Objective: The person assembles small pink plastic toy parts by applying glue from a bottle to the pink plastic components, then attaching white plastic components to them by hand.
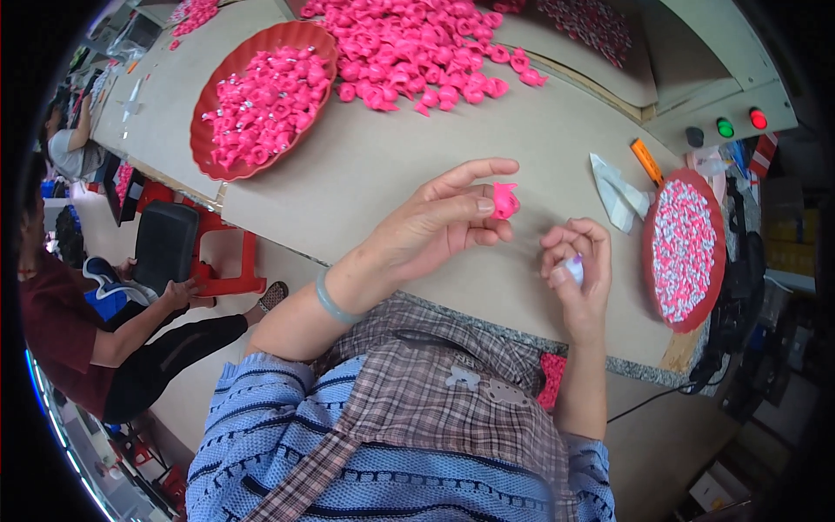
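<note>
the left hand (pixel 435 216) pinches a small pink piece (pixel 505 200) between thumb and fingers, above the counter (pixel 539 130); the right hand (pixel 584 294), near it, has its fingers curled around a white-and-purple thing (pixel 573 269), partly hidden.

Piece (pixel 504 201) between bowl (pixel 261 41), left, and dish (pixel 689 325), right

Passage was left over the table (pixel 383 152), bounded for the left hand (pixel 435 215) by the heap (pixel 417 52) at twelve o'clock and bowl (pixel 205 150) at ten, for the right hand (pixel 591 265) by tissue (pixel 619 198) at one and tray (pixel 690 325) at three.
</note>
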A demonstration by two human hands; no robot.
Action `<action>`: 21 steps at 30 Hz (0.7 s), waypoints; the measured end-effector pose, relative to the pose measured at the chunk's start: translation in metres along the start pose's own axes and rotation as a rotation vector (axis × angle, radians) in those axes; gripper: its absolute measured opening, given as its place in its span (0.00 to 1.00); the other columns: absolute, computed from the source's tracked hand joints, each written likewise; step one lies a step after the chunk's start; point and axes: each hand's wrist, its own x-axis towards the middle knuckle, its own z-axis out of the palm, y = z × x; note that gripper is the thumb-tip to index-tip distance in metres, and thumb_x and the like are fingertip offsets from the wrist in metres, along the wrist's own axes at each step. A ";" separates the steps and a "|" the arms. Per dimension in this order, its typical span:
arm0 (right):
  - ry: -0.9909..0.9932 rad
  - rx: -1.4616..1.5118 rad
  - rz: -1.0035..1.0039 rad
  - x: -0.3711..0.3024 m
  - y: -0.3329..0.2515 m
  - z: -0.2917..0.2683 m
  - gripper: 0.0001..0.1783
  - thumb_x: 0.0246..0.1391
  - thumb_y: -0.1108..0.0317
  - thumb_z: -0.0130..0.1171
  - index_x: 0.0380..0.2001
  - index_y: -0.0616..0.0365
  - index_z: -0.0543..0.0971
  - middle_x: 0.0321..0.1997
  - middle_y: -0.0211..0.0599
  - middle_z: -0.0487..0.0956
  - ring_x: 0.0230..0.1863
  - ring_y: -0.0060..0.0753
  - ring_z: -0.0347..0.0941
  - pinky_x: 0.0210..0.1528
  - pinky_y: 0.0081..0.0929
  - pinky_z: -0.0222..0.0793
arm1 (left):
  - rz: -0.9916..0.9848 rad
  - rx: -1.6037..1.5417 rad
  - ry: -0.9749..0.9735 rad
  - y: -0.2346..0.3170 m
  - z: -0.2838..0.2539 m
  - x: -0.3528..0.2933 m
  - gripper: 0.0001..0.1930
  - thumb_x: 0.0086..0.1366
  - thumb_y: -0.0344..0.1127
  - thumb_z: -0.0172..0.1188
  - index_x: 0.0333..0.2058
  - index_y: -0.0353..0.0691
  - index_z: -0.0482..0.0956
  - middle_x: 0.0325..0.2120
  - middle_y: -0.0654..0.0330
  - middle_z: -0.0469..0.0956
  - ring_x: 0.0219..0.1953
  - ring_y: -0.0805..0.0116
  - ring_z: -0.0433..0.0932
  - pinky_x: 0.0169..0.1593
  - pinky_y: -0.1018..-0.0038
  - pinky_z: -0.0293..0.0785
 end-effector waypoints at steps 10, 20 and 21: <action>0.045 -0.008 -0.134 -0.002 -0.004 -0.007 0.17 0.53 0.73 0.57 0.46 0.63 0.67 0.46 0.41 0.67 0.29 0.23 0.69 0.26 0.17 0.63 | -0.058 -0.060 0.023 -0.020 -0.006 -0.002 0.12 0.66 0.28 0.52 0.48 0.36 0.71 0.45 0.50 0.75 0.43 0.63 0.79 0.47 0.76 0.77; 0.255 -0.127 -0.291 -0.005 -0.012 -0.004 0.24 0.53 0.67 0.63 0.51 0.65 0.69 0.38 0.44 0.78 0.29 0.21 0.73 0.26 0.14 0.68 | -0.018 -0.026 -0.030 -0.030 -0.003 -0.007 0.14 0.66 0.29 0.53 0.49 0.35 0.71 0.46 0.48 0.74 0.45 0.62 0.78 0.49 0.75 0.77; 0.256 -0.129 -0.289 -0.005 -0.014 -0.001 0.24 0.53 0.67 0.63 0.51 0.65 0.69 0.38 0.44 0.78 0.29 0.21 0.73 0.26 0.14 0.68 | -0.014 -0.010 -0.039 -0.031 -0.004 -0.007 0.14 0.65 0.29 0.53 0.49 0.34 0.71 0.46 0.49 0.74 0.45 0.63 0.78 0.49 0.75 0.76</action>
